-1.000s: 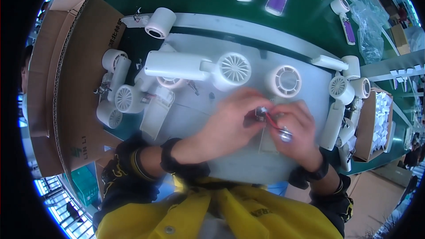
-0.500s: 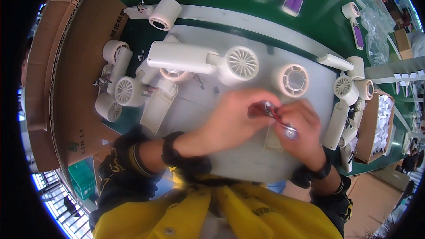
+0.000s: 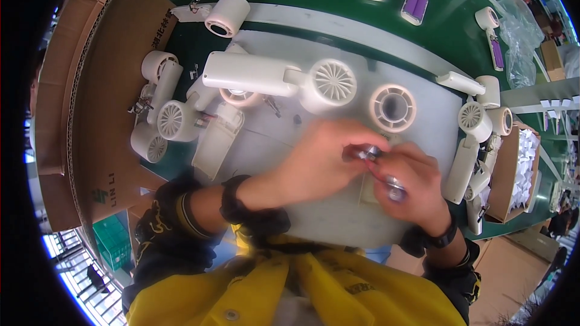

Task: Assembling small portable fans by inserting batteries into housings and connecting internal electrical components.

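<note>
Metal part [image 3: 369, 153] lies right of the left hand [image 3: 326, 160], which pinches it, and ahead-left of the right hand [image 3: 412, 182], closed round a silver piece [image 3: 396, 191]; neither hand clearly nearer. Red wire [image 3: 375, 172] slants rearward-right. Part's heading, long axis: cannot tell (blurred, half hidden).

A red wire [image 3: 374, 172] meets a silvery part [image 3: 396, 189].
</note>
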`<state>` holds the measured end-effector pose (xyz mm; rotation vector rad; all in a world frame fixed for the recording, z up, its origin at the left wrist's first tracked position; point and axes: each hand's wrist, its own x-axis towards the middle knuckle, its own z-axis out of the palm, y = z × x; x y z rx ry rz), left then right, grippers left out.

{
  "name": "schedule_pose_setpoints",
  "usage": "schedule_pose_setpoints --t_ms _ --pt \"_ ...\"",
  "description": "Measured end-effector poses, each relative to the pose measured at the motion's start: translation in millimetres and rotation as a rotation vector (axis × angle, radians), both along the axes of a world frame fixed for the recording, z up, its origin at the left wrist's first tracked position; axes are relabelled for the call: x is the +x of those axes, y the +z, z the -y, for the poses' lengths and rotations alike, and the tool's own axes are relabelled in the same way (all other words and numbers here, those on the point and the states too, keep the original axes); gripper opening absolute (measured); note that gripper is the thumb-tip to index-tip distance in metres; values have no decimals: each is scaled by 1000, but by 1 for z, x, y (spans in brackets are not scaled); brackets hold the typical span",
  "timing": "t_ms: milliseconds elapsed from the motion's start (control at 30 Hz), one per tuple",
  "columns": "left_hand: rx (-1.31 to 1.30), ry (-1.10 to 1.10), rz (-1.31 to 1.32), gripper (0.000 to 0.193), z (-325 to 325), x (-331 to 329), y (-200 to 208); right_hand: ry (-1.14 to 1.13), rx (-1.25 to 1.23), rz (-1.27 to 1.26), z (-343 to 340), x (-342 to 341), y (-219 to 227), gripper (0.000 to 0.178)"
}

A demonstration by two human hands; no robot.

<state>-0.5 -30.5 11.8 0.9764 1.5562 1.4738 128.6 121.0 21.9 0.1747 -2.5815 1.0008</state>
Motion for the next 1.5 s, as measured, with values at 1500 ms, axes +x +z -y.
schedule_pose_setpoints --t_ms 1500 --pt "-125 -33 20 16 2 -6 3 -197 37 -1 -3 2 -10 5"
